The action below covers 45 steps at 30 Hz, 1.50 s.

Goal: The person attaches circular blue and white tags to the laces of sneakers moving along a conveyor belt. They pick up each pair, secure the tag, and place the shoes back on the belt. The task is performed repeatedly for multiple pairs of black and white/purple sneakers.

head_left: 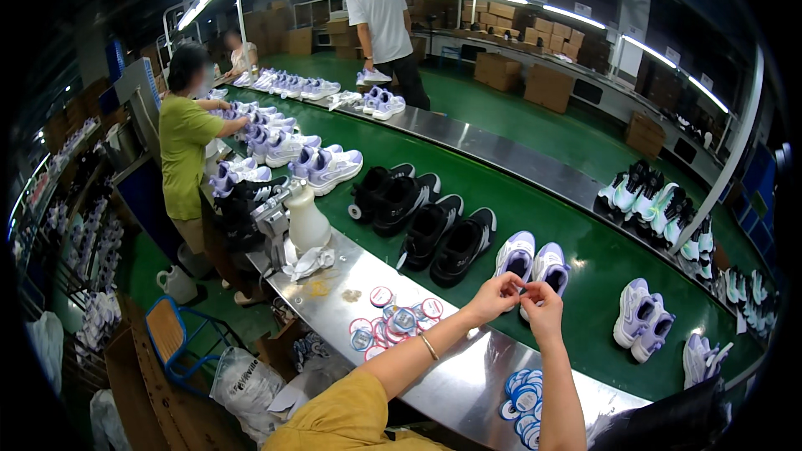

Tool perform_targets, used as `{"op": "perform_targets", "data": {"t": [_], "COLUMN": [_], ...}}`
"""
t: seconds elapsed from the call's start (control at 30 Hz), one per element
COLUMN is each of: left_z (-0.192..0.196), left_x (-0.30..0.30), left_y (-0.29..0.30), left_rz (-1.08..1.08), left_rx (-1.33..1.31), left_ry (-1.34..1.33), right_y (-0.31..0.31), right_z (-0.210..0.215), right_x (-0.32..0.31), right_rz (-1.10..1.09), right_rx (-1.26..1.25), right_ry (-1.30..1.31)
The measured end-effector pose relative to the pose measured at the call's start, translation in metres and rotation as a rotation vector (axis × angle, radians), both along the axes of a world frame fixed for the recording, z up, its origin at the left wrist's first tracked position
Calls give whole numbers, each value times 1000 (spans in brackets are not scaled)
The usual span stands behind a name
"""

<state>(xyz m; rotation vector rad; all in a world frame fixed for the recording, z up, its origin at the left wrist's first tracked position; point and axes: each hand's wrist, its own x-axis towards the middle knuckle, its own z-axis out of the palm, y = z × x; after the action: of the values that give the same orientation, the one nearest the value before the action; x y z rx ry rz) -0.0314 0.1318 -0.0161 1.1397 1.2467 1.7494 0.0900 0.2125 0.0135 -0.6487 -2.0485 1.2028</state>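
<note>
My left hand (494, 299) and my right hand (545, 311) meet fingertip to fingertip over the near edge of the green conveyor belt (576, 317). Both are closed in a pinch; what lies between the fingers is too small to make out. Just beyond them stands a pair of white and lavender sneakers, the left sneaker (515, 254) and the right sneaker (551, 265), partly covered by my hands. Round red-rimmed tags (393, 323) lie in a heap on the metal ledge (468, 367) left of my forearms. Blue-rimmed round tags (525, 401) are piled by my right forearm.
Black sneakers (464, 246) stand on the belt to the left, more lavender sneakers (639, 317) to the right. A cream plastic bottle (307, 221) and a metal tape dispenser (271, 221) occupy the ledge. A co-worker in green (184, 146) handles sneakers farther left; another person (380, 25) stands across the belt.
</note>
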Motion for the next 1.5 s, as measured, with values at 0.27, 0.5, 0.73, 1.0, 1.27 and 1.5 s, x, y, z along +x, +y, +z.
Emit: {"op": "perform_targets", "data": {"t": [0.27, 0.5, 0.73, 1.0, 1.27, 1.5], "left_z": [-3, -5, -5, -2, -5, -5], "left_x": [-5, -8, -10, -17, -17, -19], "left_y": [2, -3, -1, -8, -6, -16], "left_rz": [39, -2, 39, 42, 37, 152], "left_rx": [-4, -26, -38, -55, -79, -118], "left_ry": [6, -34, -4, 4, 3, 249], "right_y": [2, -3, -4, -6, -10, 0], "right_z": [-2, -2, -4, -3, -7, 14], "right_x": [-2, -5, -5, -16, -17, 7], "right_rz": [-41, 7, -73, -22, -17, -118], "right_rx": [-68, -54, -4, 173, 248, 144], "right_ry": [130, 18, 85, -38, -26, 63]}}
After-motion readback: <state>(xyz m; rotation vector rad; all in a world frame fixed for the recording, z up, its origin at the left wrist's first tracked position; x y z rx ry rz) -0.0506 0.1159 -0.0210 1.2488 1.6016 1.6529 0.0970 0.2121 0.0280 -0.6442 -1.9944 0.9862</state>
